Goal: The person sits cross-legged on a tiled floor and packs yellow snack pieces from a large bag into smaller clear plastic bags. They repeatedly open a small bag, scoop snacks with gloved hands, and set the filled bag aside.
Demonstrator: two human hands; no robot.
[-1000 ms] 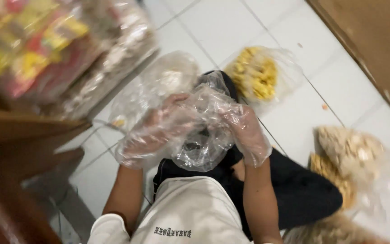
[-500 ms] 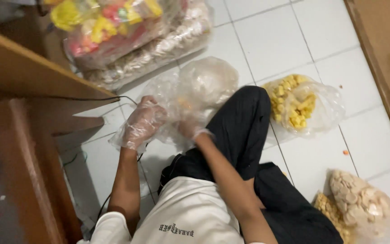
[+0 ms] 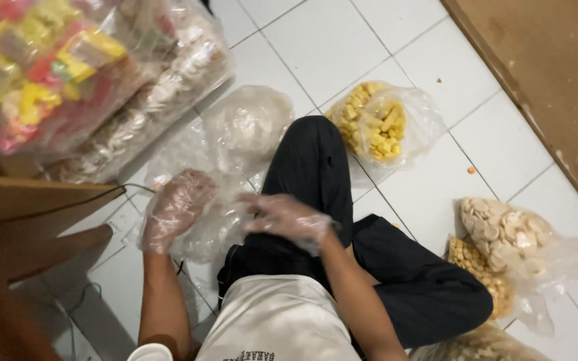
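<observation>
Since a moment ago both gloved hands have lowered toward the lap. The left hand loosely grips a crumpled clear plastic bag; the right hand hovers open beside it. A bag of yellow snacks lies beyond the knee, and a large bag of colourful packets sits upper left.

Left hand: gloved in thin clear plastic, fingers curled downward, forearm bare and near upright. Right hand: same glove, fingers spread, blurred, just beside the left hand; forearm bare, angled across the lap.
</observation>
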